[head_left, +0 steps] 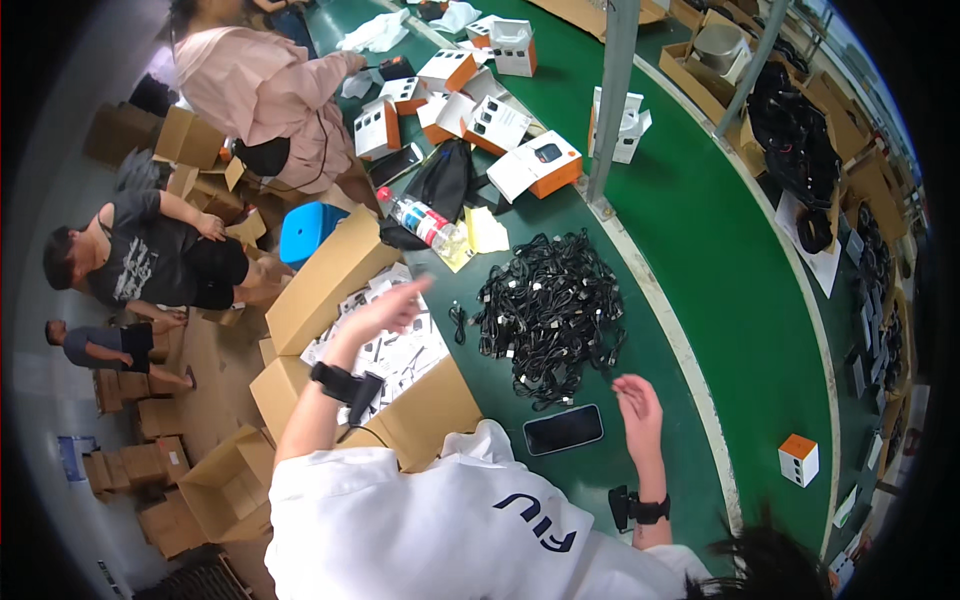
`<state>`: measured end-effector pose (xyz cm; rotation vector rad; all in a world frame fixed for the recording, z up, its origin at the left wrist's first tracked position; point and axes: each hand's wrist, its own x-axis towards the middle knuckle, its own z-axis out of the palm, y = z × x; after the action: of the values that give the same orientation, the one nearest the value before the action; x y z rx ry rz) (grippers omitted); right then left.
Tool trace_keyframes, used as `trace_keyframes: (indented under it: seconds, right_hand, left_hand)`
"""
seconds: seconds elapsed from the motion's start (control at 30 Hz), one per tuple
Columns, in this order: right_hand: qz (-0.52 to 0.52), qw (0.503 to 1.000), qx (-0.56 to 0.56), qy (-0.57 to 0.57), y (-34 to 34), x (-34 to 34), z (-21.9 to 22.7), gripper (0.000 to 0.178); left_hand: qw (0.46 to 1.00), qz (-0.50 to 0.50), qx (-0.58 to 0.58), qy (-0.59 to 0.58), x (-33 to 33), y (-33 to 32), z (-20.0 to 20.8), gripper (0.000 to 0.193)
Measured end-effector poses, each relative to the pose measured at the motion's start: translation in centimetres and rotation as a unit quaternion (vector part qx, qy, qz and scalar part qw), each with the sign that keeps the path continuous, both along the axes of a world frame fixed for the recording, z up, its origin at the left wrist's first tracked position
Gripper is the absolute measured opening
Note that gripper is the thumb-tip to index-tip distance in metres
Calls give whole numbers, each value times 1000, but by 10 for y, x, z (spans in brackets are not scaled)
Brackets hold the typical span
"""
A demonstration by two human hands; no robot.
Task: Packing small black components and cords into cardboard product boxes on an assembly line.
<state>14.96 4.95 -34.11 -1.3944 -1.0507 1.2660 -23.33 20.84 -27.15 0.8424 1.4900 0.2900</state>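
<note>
Nearest, lying flat on the dark green worktop (pixel 685 460), a dark phone (pixel 564 430) just left of the right hand (pixel 640 405), itself released, fingers loosely bent. Slightly farther, between both hands, a broad heap of black cables (pixel 550 310): thin, coiled into small tangled bundles, flecked with silvery and pale connector ends; a single bundle (pixel 457 322) apart, toward the left hand (pixel 385 312). Left fingers outstretched, apparently empty, over an open carton (pixel 430 410) of white packets (pixel 405 362). Beyond both hands, a red-capped bottle (pixel 425 222), then white-and-orange boxes (pixel 537 165).

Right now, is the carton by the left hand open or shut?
The carton is open: its flap is spread, and white papers show inside.
</note>
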Motion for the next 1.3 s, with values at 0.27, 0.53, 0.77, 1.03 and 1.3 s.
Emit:
trace_keyframes:
  seconds: [0.27, 0.53, 0.77, 1.03, 1.3]
  right_hand:
    - [-89, 983, -36, 158, 67, -13, 31, 38]
    - [-326, 930, 27, 169, 16, 69, 4, 26]
    - [-361, 920, -64, 135, -51, 94, -21, 23]
    - [-332, 930, -99, 124, -49, 84, -31, 21]
    - [-269, 951, -127, 78, -66, 68, 10, 20]
  left_hand:
    - [865, -404, 265, -132, 251, -16, -5, 40]
    - [794, -261, 547, 34, 334, 130, -63, 42]
    - [700, -125, 557, 429, 352, 257, -136, 44]
    - [607, -260, 586, 470, 349, 265, -128, 13]
    - [628, -427, 605, 240, 348, 141, -71, 11]
